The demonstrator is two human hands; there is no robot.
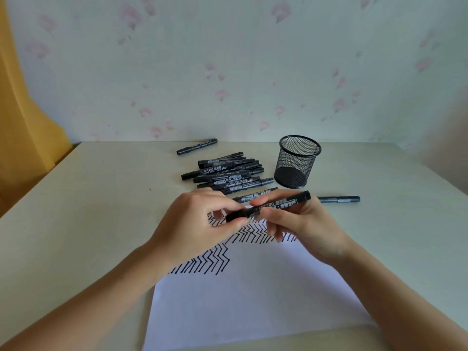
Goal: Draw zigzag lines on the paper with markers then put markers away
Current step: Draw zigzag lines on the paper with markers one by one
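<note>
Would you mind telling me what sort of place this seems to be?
Probably a room at home: floral wallpaper behind a pale desk, a yellow curtain at the left, and a mesh pen cup.

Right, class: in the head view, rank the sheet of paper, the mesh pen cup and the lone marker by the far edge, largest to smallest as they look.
1. sheet of paper, far the largest, though nearest the camera.
2. mesh pen cup.
3. lone marker, slimmest, also farthest away.

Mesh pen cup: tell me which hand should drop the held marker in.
Right. The right hand grips the marker by its barrel and sits nearer the mesh pen cup, which stands up-right of it. The left hand only pinches the cap end, farther away.
</note>
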